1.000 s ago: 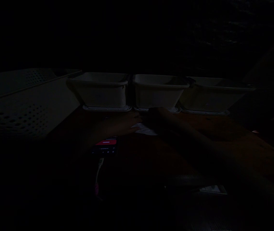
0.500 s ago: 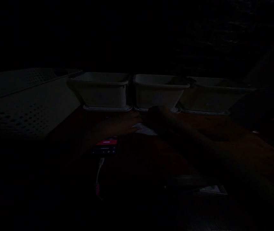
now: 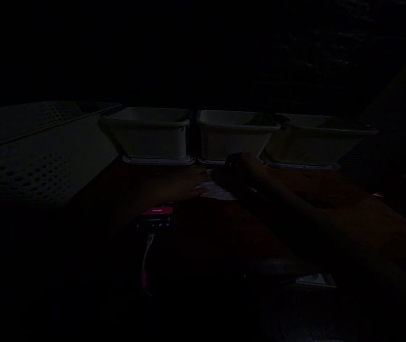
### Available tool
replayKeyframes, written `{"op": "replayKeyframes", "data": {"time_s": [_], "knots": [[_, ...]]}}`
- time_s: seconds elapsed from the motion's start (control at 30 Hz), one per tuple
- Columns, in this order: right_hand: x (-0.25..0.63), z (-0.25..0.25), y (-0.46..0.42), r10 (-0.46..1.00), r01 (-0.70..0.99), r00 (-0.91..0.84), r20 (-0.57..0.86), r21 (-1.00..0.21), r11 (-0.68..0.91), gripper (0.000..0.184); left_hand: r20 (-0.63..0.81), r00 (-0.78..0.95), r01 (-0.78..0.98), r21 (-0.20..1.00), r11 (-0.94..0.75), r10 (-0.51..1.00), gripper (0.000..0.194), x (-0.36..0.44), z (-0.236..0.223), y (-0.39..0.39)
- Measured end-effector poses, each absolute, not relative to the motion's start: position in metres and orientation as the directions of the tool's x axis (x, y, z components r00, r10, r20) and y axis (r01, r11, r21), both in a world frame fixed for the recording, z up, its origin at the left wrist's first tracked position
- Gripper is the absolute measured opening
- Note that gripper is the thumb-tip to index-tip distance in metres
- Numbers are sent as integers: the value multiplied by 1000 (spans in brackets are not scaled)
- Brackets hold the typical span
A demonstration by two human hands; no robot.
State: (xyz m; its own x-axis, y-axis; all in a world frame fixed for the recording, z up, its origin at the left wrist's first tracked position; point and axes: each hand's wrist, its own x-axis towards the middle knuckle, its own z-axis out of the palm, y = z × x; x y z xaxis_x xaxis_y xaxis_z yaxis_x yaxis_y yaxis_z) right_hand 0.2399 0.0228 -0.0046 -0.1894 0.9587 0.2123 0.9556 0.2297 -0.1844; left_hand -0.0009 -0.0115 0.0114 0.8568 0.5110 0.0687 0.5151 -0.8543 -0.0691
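Note:
The view is very dark. On the wooden table lies a thin white piece, cloth or paper; I cannot tell which. My left hand rests at its left edge, thumb and fingers stretched apart. Above its right part is my right hand, with fingers curled in; whatever they may hold is lost in shadow. Just in front of my left hand, nearer me, a phone has a lit screen with a red band. A white cable runs from near its lower end toward me.
Three pale tubs stand in a row at the back: a left tub, a middle tub and a right tub. A large perforated basket fills the left side. A small pale flat item lies at the front right.
My right hand has shifted a little to the right, its fingers now more curled. More of the white piece shows between the hands. My left hand has hardly moved.

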Motion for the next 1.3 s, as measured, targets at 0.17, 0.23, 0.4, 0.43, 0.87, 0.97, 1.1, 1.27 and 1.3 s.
{"op": "replayKeyframes", "data": {"time_s": [0.17,0.23,0.4,0.43,0.87,0.97,1.1,1.27,1.3], "knots": [[247,-8,29,959,969,-162,232,-146,199,26,71,867,499,-119,-858,494,37,-1,11,-11],[247,-9,29,962,970,-152,225,-151,188,26,65,864,503,-111,-857,498,37,-1,10,-11],[246,-4,25,968,953,-163,190,-223,205,26,85,868,496,-73,-865,490,38,-2,9,-10],[245,-3,24,968,950,-168,185,-231,209,26,86,869,493,-70,-867,487,38,-3,8,-10],[245,-3,24,974,957,-169,153,-212,199,30,93,866,499,-73,-864,492,38,-2,8,-9],[244,-2,24,973,953,-177,150,-222,207,29,73,855,518,-66,-853,514,37,-1,10,-10],[244,-3,25,977,954,-164,135,-229,192,30,49,842,539,-47,-841,537,36,-1,10,-11],[249,-3,27,972,949,-176,154,-238,209,31,68,858,514,-70,-855,510,36,-3,8,-9],[250,-3,27,971,948,-177,161,-239,212,30,70,858,513,-81,-855,509,36,-3,8,-9]]}}
